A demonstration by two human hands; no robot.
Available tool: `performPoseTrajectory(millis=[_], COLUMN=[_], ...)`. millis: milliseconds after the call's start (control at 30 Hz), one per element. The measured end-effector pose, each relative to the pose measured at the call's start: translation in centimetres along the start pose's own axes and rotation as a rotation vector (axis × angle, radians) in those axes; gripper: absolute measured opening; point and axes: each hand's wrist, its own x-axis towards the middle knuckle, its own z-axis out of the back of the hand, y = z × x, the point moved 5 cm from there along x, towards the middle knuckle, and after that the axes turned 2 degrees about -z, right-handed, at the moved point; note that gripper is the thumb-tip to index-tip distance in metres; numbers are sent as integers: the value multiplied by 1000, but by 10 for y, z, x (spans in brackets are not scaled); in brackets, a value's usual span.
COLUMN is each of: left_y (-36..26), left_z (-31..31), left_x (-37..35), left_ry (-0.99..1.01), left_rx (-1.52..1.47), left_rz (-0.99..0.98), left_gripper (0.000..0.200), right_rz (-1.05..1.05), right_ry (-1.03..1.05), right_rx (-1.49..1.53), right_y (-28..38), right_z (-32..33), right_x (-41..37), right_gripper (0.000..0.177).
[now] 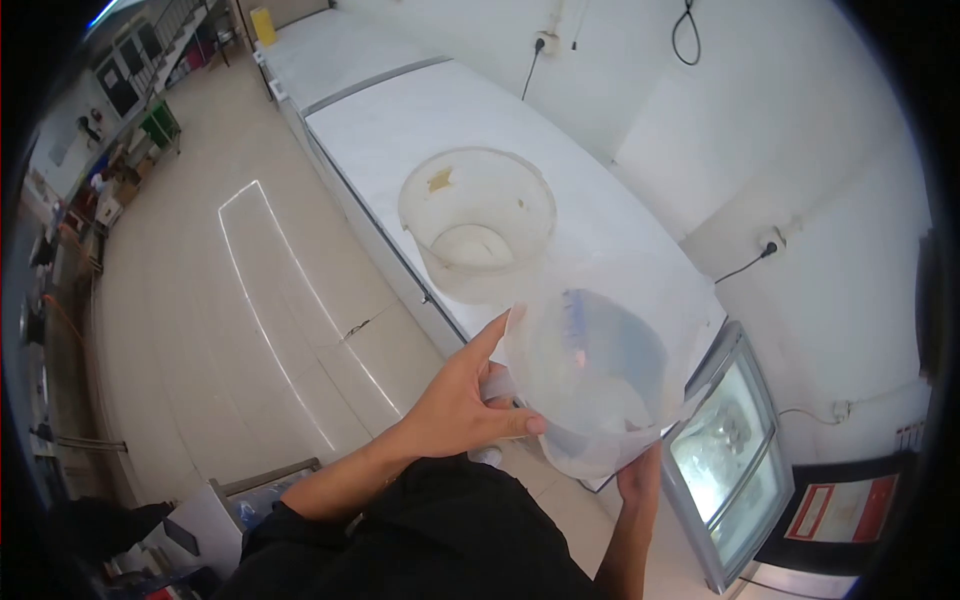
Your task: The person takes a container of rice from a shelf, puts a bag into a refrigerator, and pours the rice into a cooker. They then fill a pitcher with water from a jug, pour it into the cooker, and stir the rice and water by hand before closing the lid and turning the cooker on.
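A translucent plastic jug [600,370] with blue marks on its side is held tilted in front of me, its wide mouth showing. My left hand [475,395] is closed around its handle side, with the thumb along the near rim. At the lower right, my right hand [640,478] supports the jug from beneath; its fingers are mostly hidden behind the plastic. Just beyond stands a round translucent tub [478,215] with brownish patches on its wall, upright on a long white freezer top [365,120].
To the right is a glass-topped display freezer [725,460]. A plug with a black cable [768,248] is on the wall. Tiled floor [270,300] runs along the left. A yellow container [263,26] stands at the far end of the white top.
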Motion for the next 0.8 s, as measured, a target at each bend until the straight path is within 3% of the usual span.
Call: performPoseTrajectory(millis=[367, 800], left_y=[12, 32], left_z=[89, 129], left_x=[73, 112], left_ry=[-17, 118], left_rx=[68, -55], left_rz=[156, 298], left_gripper=[102, 107], right_rz=[54, 21], right_ry=[-234, -404], right_rx=[-174, -476], right_y=[52, 93], right_z=[-73, -119], right_x=[30, 4], right_gripper=[51, 50])
